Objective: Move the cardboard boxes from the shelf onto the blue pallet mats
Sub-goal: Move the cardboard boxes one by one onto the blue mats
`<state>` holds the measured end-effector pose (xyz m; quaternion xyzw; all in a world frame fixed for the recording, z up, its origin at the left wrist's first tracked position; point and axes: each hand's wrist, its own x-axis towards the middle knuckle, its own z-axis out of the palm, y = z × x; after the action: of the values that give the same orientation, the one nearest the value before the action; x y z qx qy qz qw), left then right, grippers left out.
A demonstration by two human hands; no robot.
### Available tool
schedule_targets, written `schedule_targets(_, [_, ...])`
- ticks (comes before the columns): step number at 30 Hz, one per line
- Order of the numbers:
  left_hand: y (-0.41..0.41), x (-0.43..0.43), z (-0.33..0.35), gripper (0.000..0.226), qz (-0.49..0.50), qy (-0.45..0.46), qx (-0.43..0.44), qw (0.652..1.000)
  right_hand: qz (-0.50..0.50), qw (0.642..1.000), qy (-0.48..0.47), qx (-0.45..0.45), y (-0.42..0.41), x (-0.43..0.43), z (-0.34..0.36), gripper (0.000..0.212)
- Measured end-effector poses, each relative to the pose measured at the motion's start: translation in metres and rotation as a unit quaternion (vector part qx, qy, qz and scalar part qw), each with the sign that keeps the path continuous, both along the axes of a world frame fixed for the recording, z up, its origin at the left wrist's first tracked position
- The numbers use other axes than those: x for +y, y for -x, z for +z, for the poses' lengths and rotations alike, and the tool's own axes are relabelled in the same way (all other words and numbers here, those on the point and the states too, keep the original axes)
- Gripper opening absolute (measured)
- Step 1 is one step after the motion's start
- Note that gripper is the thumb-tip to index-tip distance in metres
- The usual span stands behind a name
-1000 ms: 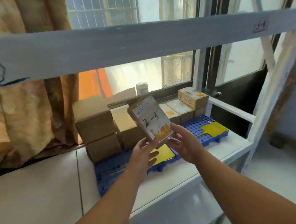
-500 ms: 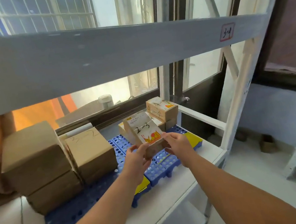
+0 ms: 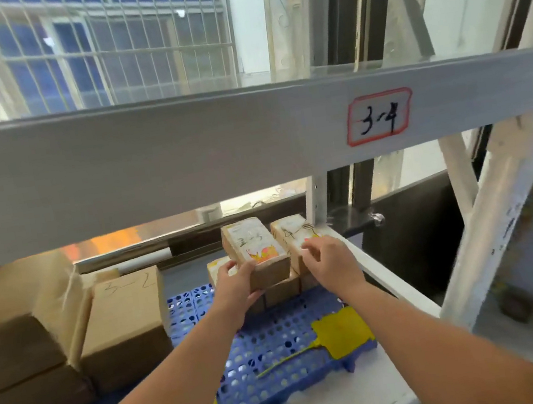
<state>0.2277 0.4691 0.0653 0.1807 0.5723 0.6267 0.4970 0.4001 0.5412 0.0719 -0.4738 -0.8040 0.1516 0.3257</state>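
Observation:
A small cardboard box with an orange-printed label lies on top of other small boxes at the back of the blue perforated pallet mat. My left hand grips its near left corner. My right hand hovers just right of it with fingers relaxed, in front of a neighbouring labelled box; I cannot tell whether it touches either box. Larger plain brown boxes stand on the mat at the left, one marked in pen.
A white shelf beam tagged "3-4" crosses overhead. A white upright post stands at the right. A yellow tag lies on the mat's near right part. Barred windows are behind the shelf.
The small box has gone from being held tilted in both hands above the mat to lying on the stack at the back. My right hand has come off it. The camera moved closer.

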Motion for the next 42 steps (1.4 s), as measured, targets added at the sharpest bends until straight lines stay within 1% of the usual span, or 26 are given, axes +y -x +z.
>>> schedule_targets(1, [-0.001, 0.006, -0.001, 0.048, 0.013, 0.008, 0.012, 1.000, 0.005, 0.999, -0.014, -0.032, -0.003, 0.010, 0.000, 0.030])
schedule_targets(3, [0.000, 0.015, -0.004, 0.046, 0.039, 0.021, 0.028, 0.999, 0.032, 0.992, -0.012, -0.120, -0.006, 0.025, -0.001, 0.040])
schedule_targets(5, [0.001, 0.025, -0.008, 0.045, 0.060, 0.034, 0.038, 0.997, 0.073, 0.977, 0.029, -0.196, -0.007, 0.039, -0.001, 0.048])
schedule_targets(7, [0.002, 0.032, -0.010, 0.043, 0.062, 0.048, 0.040, 0.996, 0.097, 0.967, 0.089, -0.216, -0.006, 0.049, -0.002, 0.053])
schedule_targets(8, [0.002, 0.033, -0.010, 0.042, 0.058, 0.054, 0.040, 0.996, 0.098, 0.966, 0.101, -0.216, -0.006, 0.052, 0.000, 0.054])
schedule_targets(9, [0.002, 0.035, -0.010, 0.041, 0.057, 0.063, 0.042, 0.996, 0.099, 0.966, 0.097, -0.219, -0.006, 0.055, 0.003, 0.053])
schedule_targets(12, [0.001, 0.040, -0.012, 0.039, 0.053, 0.085, 0.046, 0.994, 0.107, 0.956, 0.057, -0.267, -0.004, 0.063, 0.009, 0.048])
schedule_targets(15, [-0.001, 0.048, -0.016, 0.039, 0.046, 0.121, 0.096, 0.987, 0.111, 0.957, 0.045, -0.263, -0.002, 0.069, 0.010, 0.045])
schedule_targets(19, [-0.004, 0.059, -0.020, 0.039, 0.041, 0.176, 0.225, 0.957, 0.109, 0.959, 0.031, -0.259, 0.001, 0.073, 0.009, 0.044])
schedule_targets(21, [-0.008, 0.064, -0.020, 0.037, 0.042, 0.183, 0.308, 0.933, 0.111, 0.959, 0.026, -0.261, 0.000, 0.076, 0.009, 0.045])
schedule_targets(23, [-0.014, 0.068, -0.020, 0.039, 0.043, 0.171, 0.349, 0.920, 0.119, 0.957, 0.029, -0.264, -0.002, 0.079, 0.010, 0.046])
schedule_targets(26, [-0.021, 0.072, -0.021, 0.042, 0.049, 0.156, 0.335, 0.928, 0.129, 0.953, 0.029, -0.272, -0.005, 0.080, 0.011, 0.049])
schedule_targets(31, [-0.020, 0.072, -0.024, 0.035, 0.044, 0.147, 0.313, 0.937, 0.136, 0.954, 0.024, -0.268, -0.007, 0.082, 0.007, 0.050])
schedule_targets(38, [-0.019, 0.077, -0.021, 0.036, 0.032, 0.190, 0.350, 0.916, 0.138, 0.953, 0.015, -0.269, -0.008, 0.085, 0.005, 0.048])
schedule_targets(42, [-0.029, 0.074, -0.015, 0.049, 0.021, 0.166, 0.372, 0.913, 0.139, 0.954, 0.016, -0.265, -0.007, 0.082, 0.004, 0.043])
